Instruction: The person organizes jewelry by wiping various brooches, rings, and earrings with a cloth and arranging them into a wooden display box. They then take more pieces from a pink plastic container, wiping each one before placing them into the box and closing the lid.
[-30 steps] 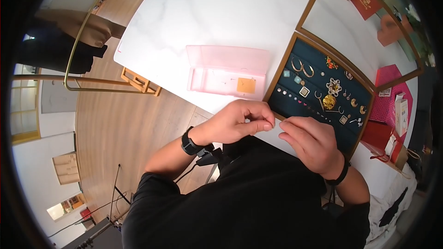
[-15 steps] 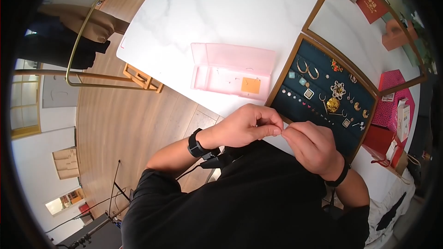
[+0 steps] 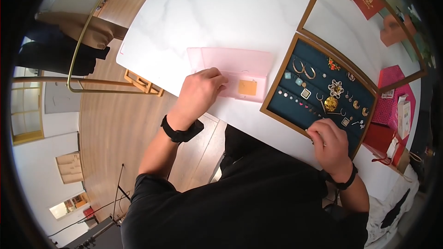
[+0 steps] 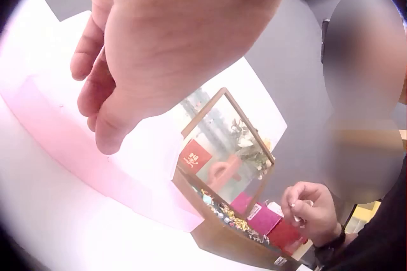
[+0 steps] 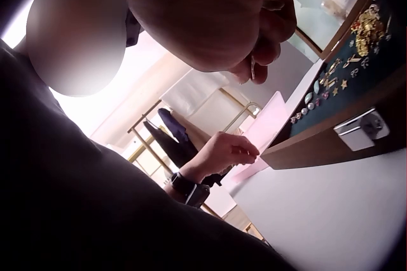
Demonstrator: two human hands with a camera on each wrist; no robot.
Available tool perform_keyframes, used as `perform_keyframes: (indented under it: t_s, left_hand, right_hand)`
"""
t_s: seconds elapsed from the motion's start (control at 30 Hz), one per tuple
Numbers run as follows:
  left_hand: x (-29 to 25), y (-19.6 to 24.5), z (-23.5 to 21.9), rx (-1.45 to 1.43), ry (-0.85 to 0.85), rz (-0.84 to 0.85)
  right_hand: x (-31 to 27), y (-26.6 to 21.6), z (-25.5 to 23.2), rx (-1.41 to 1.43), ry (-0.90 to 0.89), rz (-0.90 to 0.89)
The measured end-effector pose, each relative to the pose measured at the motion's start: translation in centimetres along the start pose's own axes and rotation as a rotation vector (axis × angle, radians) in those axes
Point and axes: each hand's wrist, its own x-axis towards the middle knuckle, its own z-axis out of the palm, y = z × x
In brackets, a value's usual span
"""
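Observation:
My left hand (image 3: 200, 93) reaches over the left part of the pink plastic box (image 3: 228, 57), whose lid stands raised. Its thumb and fingertips are bunched together; I cannot tell whether a tiny piece sits between them. Near the front frame of the jewelry tray (image 3: 284, 115), my right hand (image 3: 330, 145) pinches a small stud earring (image 5: 253, 69), of which only a thin shiny bit shows. Rows of earrings, including a gold round one (image 3: 330, 104) and a flower-shaped one (image 3: 335, 88), sit on the tray's dark teal lining.
Inside the pink box lie an orange square (image 3: 247, 87) and several tiny bits. The tray's framed glass lid (image 3: 302, 14) stands open behind it. To the right are a magenta box (image 3: 387, 78) and a red bag (image 3: 379, 138). A clothes rack (image 3: 74, 60) stands left of the white table.
Both hands were together, fingertips meeting, in front of the table edge. The left hand has moved left and forward over the pink box; the right has shifted right, to the tray's front edge.

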Motion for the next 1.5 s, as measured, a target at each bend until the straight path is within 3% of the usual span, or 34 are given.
perform_keyframes:
  t_s: [0.1,0.47,0.6,0.63,0.7,0.8,0.97,1.03,1.17,1.5]
  left_hand:
    - [-0.1,-0.3,0.4,0.052,-0.068,0.017]
    - [0.5,-0.1,0.6,0.217,-0.129,0.113]
    - [0.6,0.1,-0.5,0.174,-0.104,0.13]
    - [0.7,0.5,-0.9,0.018,-0.104,0.076]
    - [1.1,1.9,-1.4,-0.241,-0.13,-0.013]
    - [1.7,4.8,-1.7,-0.5,-0.181,-0.003]
    - [3.7,13.0,1.0,-0.865,-0.14,0.147]
    - [4.5,16.1,2.2,-0.924,-0.142,0.184]
    - [5.1,19.9,3.6,-1.029,-0.152,0.195]
    - [5.1,23.6,5.3,-0.932,-0.062,0.312]
  right_hand:
    - [-1.4,0.1,-0.6,-0.039,0.031,0.106]
    - [-3.6,0.5,-1.0,0.009,0.07,0.219]
    - [-3.8,0.4,-1.0,0.078,0.1,0.303]
    - [-3.9,0.4,-1.2,0.062,0.105,0.311]
    - [-3.9,0.4,-1.4,0.16,0.144,0.363]
    - [-3.8,0.4,-1.7,0.295,0.168,0.395]
    - [-4.4,0.6,-2.1,0.561,0.189,0.502]
    - [-4.5,0.6,-2.1,0.761,0.207,0.466]
    - [-5.5,0.6,-2.8,0.852,0.23,0.447]
    - [-9.0,1.3,-3.6,0.985,0.271,0.56]
